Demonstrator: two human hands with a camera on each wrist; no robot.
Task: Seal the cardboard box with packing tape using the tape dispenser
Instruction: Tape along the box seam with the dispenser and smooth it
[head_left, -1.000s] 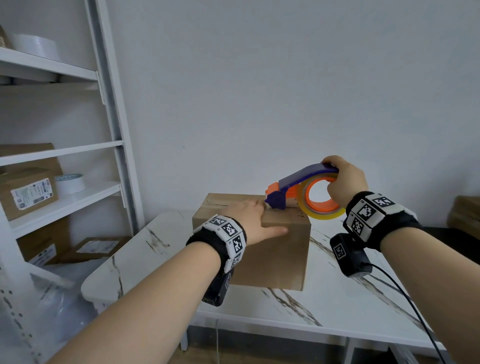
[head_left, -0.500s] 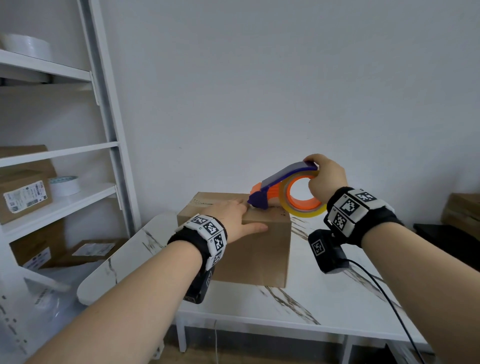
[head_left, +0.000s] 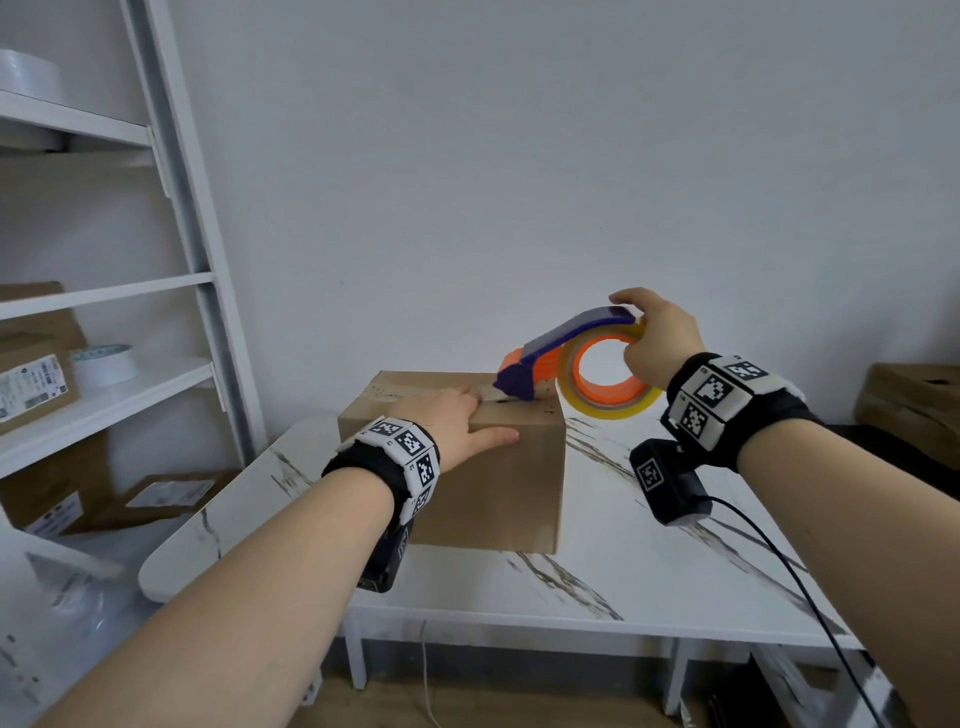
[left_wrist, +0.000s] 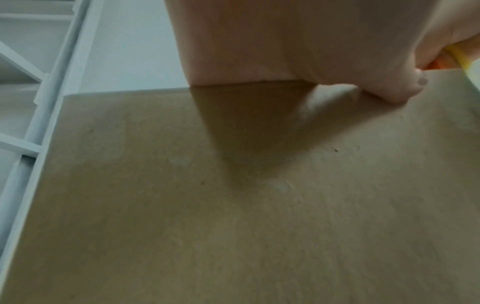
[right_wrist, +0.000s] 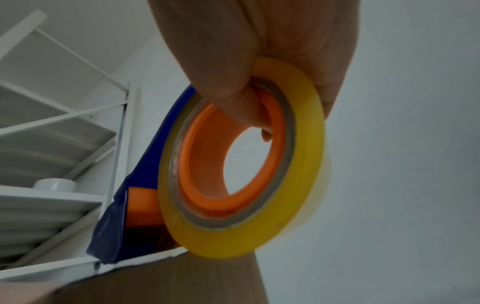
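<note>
Head view shows the box (head_left: 467, 467) on the white table (head_left: 623, 566), with the left hand (head_left: 457, 415) lying flat and open on its top. The right hand (head_left: 660, 338) grips the tape dispenser (head_left: 566, 358), fingers curled through the roll. Compared to one second ago, the dispenser's nose sits a bit closer to the box's right edge (the change is small), so I judge the strip is almost finished.
</note>
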